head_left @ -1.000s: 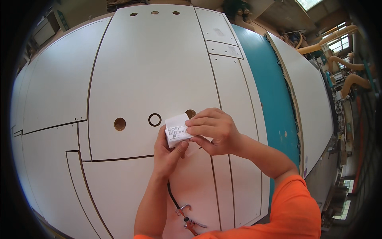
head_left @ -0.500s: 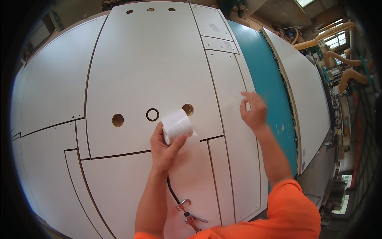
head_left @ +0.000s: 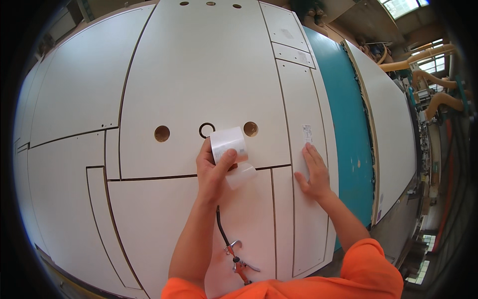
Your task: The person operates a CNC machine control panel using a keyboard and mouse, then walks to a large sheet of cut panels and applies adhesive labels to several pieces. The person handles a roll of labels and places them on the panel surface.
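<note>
A roll of white labels [head_left: 228, 141] is gripped in my left hand [head_left: 211, 172], thumb across its front and a loose strip of backing hanging below. It is held above a large white board [head_left: 199, 84] cut by dark grooves into several panels. My right hand [head_left: 314, 173] lies on a long narrow panel at the right, fingers stretched out. Just past its fingertips a small printed label [head_left: 307, 133] lies on that panel. Nothing shows in the right hand's grasp, though its palm is hidden.
An air blow gun [head_left: 239, 264] with a black tube lies near my body. Round holes, among them one at the left [head_left: 162, 133], and a dark ring-shaped groove [head_left: 206, 130] mark the board. Beyond its right edge are a teal surface [head_left: 343, 114] and another white board [head_left: 383, 119].
My right hand has come down from above onto the narrow panel, and a label now shows there. The left hand still holds the roll. The whole view has shifted slightly.
</note>
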`<state>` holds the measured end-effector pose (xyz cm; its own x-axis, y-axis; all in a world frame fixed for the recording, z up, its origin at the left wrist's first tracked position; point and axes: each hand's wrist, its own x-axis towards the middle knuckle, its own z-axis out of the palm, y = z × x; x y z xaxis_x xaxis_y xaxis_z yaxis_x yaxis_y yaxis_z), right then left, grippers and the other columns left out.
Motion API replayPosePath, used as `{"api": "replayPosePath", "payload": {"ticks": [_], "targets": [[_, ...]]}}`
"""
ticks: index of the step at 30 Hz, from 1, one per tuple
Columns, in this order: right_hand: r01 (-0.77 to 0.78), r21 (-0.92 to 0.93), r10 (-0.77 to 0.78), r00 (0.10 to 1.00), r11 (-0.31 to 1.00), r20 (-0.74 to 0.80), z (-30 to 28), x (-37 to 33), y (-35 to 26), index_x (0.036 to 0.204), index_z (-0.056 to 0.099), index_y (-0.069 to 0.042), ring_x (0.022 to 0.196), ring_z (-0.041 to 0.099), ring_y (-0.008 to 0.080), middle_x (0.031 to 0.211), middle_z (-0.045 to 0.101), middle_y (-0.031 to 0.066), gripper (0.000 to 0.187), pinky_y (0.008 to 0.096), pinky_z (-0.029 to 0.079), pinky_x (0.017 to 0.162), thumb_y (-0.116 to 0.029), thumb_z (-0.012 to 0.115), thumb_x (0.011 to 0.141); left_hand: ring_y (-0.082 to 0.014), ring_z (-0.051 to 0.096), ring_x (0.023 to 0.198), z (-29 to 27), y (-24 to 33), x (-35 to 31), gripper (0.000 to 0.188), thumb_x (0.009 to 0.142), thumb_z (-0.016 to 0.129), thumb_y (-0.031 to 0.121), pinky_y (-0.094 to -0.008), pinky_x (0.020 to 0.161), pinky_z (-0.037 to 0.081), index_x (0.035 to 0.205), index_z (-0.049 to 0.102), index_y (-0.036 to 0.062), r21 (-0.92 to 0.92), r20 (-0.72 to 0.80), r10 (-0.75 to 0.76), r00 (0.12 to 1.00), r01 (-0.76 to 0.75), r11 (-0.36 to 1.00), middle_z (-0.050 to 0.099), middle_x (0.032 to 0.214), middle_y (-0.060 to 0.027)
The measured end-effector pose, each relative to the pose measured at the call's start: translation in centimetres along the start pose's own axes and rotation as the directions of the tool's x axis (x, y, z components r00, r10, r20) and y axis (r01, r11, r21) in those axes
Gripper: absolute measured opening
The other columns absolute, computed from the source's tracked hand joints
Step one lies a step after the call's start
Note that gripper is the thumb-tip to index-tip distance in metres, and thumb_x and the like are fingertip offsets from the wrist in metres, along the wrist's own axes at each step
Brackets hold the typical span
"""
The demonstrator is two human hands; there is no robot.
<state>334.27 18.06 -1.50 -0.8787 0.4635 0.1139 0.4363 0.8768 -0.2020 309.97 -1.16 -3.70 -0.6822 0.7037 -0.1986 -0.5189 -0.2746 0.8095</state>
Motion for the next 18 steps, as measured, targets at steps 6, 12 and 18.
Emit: {"api": "replayPosePath", "payload": {"ticks": [6, 12, 18], "targets": [[0.14, 0.378, -0.083, 0.983, 0.915, -0.164, -1.6, 2.9, -5.0, 0.114, 0.067, -0.003, 0.103, 0.063, 0.0307, 0.112, 0.066, 0.0157, 0.043, 0.0378, 0.053, 0.088, -0.004, 0.08, 0.073, -0.0101, 0.059, 0.067, 0.9, 0.3, 0.2, 0.044, 0.092, 0.072, 0.043, -0.0252, 0.059, 0.048, 0.112, 0.062, 0.0047, 0.006, -0.058, 0.003, 0.998, -0.003, 1.0, 0.065, 0.084, -0.0018], [0.186, 0.592, -0.109, 0.981, 0.784, -0.163, 0.3, 9.0, -12.2, 0.103, 0.068, -0.005, 0.078, 0.059, 0.0207, 0.089, 0.061, 0.0082, 0.03, 0.031, 0.05, 0.067, 0.001, 0.077, 0.075, -0.0123, 0.062, 0.07, 0.7, 0.3, 0.0, 0.05, 0.093, 0.068, 0.05, -0.0282, 0.06, 0.051, 0.111, 0.059, 0.0033, 0.047, -0.079, 0.037, 0.996, -0.033, 0.998, 0.066, 0.086, -0.0046], [0.222, 0.659, -0.091, 0.97, 0.719, -0.227, 1.4, 10.5, -11.9, 0.092, 0.064, -0.003, 0.07, 0.056, 0.0143, 0.08, 0.061, 0.0049, 0.018, 0.0278, 0.048, 0.064, 0.001, 0.076, 0.078, -0.0152, 0.064, 0.078, 0.0, 0.2, 0.4, 0.054, 0.095, 0.064, 0.05, -0.0295, 0.068, 0.052, 0.119, 0.056, 0.0028, -0.022, 0.039, 0.007, 0.999, -0.006, 1.0, 0.067, 0.096, -0.0083]]}}
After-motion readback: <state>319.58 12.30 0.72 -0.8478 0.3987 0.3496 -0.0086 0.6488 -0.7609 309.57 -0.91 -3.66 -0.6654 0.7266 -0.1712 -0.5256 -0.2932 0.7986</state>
